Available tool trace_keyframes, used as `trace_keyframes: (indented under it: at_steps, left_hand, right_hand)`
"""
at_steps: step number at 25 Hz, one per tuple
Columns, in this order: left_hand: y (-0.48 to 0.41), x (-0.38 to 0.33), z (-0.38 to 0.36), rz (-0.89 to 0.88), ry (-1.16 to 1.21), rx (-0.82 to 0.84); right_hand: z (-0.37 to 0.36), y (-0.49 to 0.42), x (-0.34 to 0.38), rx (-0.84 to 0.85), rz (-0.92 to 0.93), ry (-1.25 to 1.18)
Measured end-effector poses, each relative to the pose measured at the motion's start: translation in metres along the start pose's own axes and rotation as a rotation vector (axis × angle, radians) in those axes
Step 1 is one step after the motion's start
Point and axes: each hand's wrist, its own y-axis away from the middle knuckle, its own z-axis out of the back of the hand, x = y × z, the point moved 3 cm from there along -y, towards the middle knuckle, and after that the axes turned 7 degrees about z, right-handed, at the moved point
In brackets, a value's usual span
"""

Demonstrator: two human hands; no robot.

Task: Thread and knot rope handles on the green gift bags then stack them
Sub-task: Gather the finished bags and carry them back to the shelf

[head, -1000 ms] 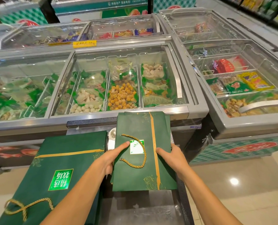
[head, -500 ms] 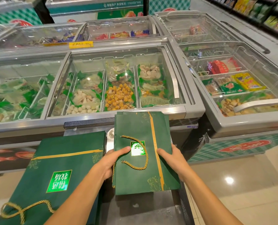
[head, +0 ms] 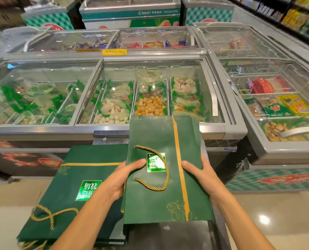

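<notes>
Gripping one flat dark-green paper gift bag (head: 150, 204) by its two long edges, the left hand (head: 121, 179) and right hand (head: 202, 175) each clamp it, thumb on top and fingers hidden beneath; its one gold twisted rope handle (head: 167, 177) lies looped on the upper face. Just left of this bag lies a stack of matching green bags (head: 81, 177), too close-packed to count, showing two gold rope loops (head: 50, 214). Behind the bag stands a glass-lidded chest freezer (head: 114, 128).

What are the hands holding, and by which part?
The green bag, by its side edges: left hand at the left edge, right hand at the right.
</notes>
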Motion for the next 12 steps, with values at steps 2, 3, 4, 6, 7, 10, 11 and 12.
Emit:
trace_keyframes:
  at_steps: [2, 3, 4, 6, 7, 10, 11, 12]
  left_hand:
    - [0.015, -0.013, 0.013, -0.026, -0.014, 0.001]
    - [0.024, -0.02, 0.021, -0.041, -0.016, 0.009]
    - [0.032, -0.027, 0.029, -0.049, -0.02, 0.028]
    - [0.048, -0.041, 0.047, -0.052, -0.041, 0.08]
    - [0.055, -0.048, 0.059, -0.056, -0.062, 0.104]
    - [0.07, -0.059, 0.098, -0.068, -0.091, 0.131]
    - [0.073, -0.061, 0.114, -0.068, -0.081, 0.127]
    - [0.077, -0.061, 0.133, -0.063, -0.068, 0.124]
  right_hand:
    - [-0.017, 0.007, 0.017, 0.009, 0.057, -0.016]
    - [-0.027, 0.011, 0.025, 0.01, 0.083, -0.021]
    - [-0.037, 0.016, 0.033, 0.01, 0.109, -0.024]
    - [-0.059, 0.024, 0.05, 0.015, 0.155, -0.029]
    - [-0.074, 0.028, 0.057, 0.016, 0.168, -0.034]
    - [-0.117, 0.035, 0.064, 0.018, 0.178, -0.049]
    - [-0.134, 0.037, 0.063, 0.015, 0.175, -0.046]
    - [-0.153, 0.038, 0.059, 0.013, 0.169, -0.041]
